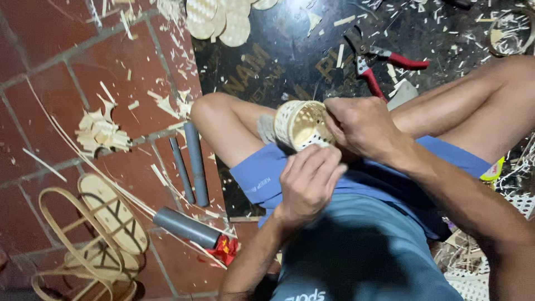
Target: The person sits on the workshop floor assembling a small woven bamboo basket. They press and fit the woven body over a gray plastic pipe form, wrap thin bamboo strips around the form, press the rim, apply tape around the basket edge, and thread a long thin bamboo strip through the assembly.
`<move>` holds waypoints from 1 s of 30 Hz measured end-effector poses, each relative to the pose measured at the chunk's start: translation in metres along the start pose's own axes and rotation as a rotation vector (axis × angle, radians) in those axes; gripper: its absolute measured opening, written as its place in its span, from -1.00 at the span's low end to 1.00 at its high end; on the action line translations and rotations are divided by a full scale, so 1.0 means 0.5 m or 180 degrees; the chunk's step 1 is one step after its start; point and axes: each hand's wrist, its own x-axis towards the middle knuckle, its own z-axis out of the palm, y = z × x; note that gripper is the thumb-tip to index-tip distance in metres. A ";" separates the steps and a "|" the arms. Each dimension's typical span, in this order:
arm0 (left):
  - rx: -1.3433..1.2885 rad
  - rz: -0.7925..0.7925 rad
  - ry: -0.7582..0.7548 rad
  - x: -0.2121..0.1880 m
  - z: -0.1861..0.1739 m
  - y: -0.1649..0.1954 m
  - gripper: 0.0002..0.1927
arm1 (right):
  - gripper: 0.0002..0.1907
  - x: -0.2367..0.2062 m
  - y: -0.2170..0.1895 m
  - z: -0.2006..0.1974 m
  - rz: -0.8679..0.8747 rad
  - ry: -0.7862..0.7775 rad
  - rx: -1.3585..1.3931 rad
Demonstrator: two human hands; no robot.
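Note:
A small round woven bamboo basket point(300, 124), pale and open-weave, rests over my knee with its mouth facing me. My right hand point(362, 125) grips its right rim, fingers curled over the edge. My left hand point(309, 181) is closed just below the basket's lower rim, fingertips touching it. I sit cross-legged in blue shorts point(262, 178) and a blue shirt.
Red-handled pliers point(379, 64) lie on a dark mat point(278, 61) littered with bamboo shavings. Woven oval discs point(220, 19) sit at the top. On the red brick floor point(50, 72) lie grey pipes point(195, 161), a shorter grey tube point(186, 227), bamboo frames point(100, 234) and a shavings heap point(100, 132).

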 end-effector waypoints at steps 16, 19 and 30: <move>0.0969 -0.0539 -0.0565 -0.024 -0.007 -0.129 -0.74 | -0.84 0.035 0.001 0.038 -0.1132 -0.0210 -0.0758; 0.0869 -0.0509 -0.0576 -0.030 -0.021 -0.122 -0.69 | -0.83 0.048 0.003 0.030 -0.1350 -0.0122 -0.0695; 0.0377 -0.0988 0.0141 -0.107 -0.024 -0.053 -0.71 | -0.72 -0.007 -0.037 -0.017 -0.0746 -0.0611 0.1171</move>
